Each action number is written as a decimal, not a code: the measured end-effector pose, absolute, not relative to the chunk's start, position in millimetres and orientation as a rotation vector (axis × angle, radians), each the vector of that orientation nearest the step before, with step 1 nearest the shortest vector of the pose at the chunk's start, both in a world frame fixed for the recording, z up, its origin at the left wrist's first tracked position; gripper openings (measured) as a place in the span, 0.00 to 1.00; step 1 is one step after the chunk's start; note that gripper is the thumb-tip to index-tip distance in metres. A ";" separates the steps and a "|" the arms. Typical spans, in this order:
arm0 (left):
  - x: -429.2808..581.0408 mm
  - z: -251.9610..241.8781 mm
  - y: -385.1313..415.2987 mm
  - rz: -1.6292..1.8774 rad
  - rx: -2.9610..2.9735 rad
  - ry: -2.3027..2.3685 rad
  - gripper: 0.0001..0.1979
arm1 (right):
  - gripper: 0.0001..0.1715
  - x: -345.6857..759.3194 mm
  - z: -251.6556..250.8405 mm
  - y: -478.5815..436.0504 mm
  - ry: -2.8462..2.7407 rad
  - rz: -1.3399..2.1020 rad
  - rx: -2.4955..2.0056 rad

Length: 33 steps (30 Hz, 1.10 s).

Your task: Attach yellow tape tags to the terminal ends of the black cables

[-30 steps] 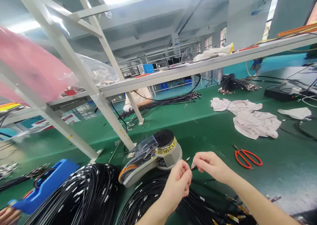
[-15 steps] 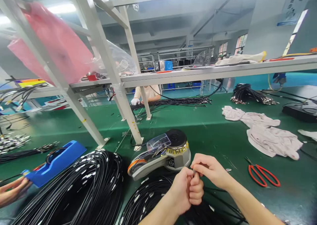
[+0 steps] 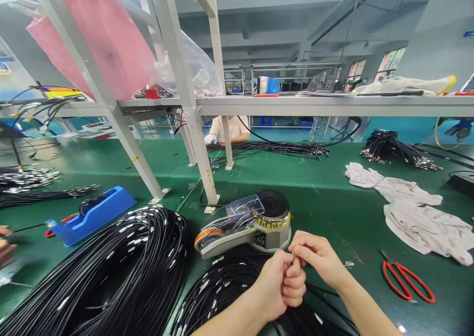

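Note:
My left hand (image 3: pixel 283 281) is closed in a fist above a coil of black cables (image 3: pixel 218 286). A small dark cable end (image 3: pixel 294 257) pokes out between its thumb and finger. The fingertips of my right hand (image 3: pixel 314 257) pinch that same end; most of the cable is hidden by the fingers. Just behind my hands stands a grey tape dispenser (image 3: pixel 270 230) with a black round top and a roll of orange tape. To the right, red-handled scissors (image 3: pixel 407 279) lie on the green table, touched by neither hand.
A bigger coil of black cables (image 3: pixel 148 257) lies left, by a blue tape holder (image 3: pixel 99 215). White shelf posts (image 3: pixel 202 153) rise from the table. White gloves (image 3: pixel 425 222) lie right. A co-worker's hand (image 3: pixel 5 244) shows far left; another person (image 3: pixel 233 129) sits opposite.
The view has turned slightly left and down, so the table things appear shifted right. My hands keep the same pinch. The co-worker's hand at the left has drawn back from the blue holder.

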<state>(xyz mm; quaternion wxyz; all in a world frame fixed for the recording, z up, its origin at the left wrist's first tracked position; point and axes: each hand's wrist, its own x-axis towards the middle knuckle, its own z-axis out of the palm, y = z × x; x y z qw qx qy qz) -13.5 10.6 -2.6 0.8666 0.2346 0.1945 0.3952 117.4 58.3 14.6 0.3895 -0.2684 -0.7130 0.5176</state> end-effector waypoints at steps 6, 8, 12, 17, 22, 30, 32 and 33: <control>-4.5 -7.5 7.6 0.956 0.499 0.529 0.10 | 0.14 120.4 7.7 61.1 -1.727 1.438 -0.731; -2.4 -6.1 5.5 1.069 0.530 0.616 0.08 | 0.15 122.1 4.0 70.2 -1.601 1.423 -0.832; -3.6 -2.5 4.4 1.210 0.533 0.658 0.12 | 0.18 122.3 1.0 100.7 -1.327 1.244 -1.017; -6.8 -2.0 9.4 1.259 0.563 0.645 0.14 | 0.20 111.8 2.6 125.2 -1.388 1.293 -1.093; -6.9 -3.5 13.0 1.297 0.563 0.655 0.14 | 0.17 102.1 3.2 131.1 -1.410 1.237 -1.086; -13.9 5.5 11.7 1.354 0.575 0.624 0.12 | 0.17 106.9 38.3 83.2 -1.394 1.212 -0.855; -14.9 9.6 10.1 1.365 0.581 0.635 0.12 | 0.17 106.8 42.5 62.2 -1.507 1.246 -0.796; -15.2 11.2 9.4 1.371 0.587 0.646 0.13 | 0.17 106.1 42.3 53.6 -1.569 1.246 -0.799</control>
